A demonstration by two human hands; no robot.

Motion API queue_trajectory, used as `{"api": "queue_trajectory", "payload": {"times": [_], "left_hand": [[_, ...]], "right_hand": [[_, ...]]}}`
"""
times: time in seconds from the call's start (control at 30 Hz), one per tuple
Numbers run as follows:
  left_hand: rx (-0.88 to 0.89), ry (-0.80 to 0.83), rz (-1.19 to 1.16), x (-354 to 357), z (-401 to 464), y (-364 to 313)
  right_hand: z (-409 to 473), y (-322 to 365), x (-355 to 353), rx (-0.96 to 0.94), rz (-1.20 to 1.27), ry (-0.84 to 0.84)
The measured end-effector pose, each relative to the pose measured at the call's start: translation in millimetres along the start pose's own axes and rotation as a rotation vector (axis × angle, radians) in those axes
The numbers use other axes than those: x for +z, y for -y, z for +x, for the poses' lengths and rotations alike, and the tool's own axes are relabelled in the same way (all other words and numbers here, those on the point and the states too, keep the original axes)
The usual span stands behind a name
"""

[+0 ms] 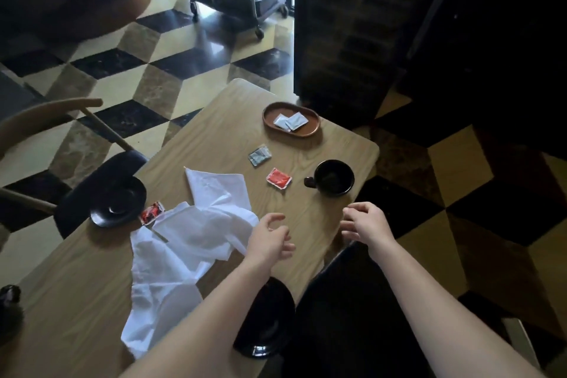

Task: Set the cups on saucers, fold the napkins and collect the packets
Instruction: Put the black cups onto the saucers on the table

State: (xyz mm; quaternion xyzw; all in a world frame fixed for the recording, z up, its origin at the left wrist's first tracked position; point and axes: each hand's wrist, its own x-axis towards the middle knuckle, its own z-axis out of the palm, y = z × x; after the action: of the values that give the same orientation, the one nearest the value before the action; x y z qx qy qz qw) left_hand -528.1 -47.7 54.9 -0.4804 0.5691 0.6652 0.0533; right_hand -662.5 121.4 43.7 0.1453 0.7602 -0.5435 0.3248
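near saucer [267, 325]: forearm hides part | dark object [9, 293]: cut by left edge

Wooden table [214, 135] with napkins [196, 233], saucers [118, 201], cup [334, 176], packets [278, 178].

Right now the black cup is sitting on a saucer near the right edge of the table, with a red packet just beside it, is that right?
Not quite. In the head view the black cup stands directly on the wooden table, not on a saucer; both black saucers lie empty elsewhere. The rest holds: it is near the right edge, with a red packet just beside it.
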Motion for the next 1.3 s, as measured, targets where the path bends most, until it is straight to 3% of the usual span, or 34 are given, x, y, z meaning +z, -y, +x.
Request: {"api": "queue_trajectory", "payload": {"times": [0.3,0.67,0.93,1.3], "left_hand": [[-0.047,-0.028,0.029,66.3,106.5,-61.6],[-0.056,0.058,0.021,83.9,137.2,-64.5],[0.060,0.012,0.113,35.9,59.7,-42.0],[-0.041,-0.121,-0.002,-61.2,-76.5,83.4]], "right_hand": [[113.6,16.8,-1.5,0.079,-0.071,-0.033],[126.8,4.0,10.4,0.024,-0.056,-0.044],[50.4,-5.4,14.9,-0.096,-0.080,0.074],[-71.9,-74.1,63.5,-0.237,-0.381,0.397]]}}
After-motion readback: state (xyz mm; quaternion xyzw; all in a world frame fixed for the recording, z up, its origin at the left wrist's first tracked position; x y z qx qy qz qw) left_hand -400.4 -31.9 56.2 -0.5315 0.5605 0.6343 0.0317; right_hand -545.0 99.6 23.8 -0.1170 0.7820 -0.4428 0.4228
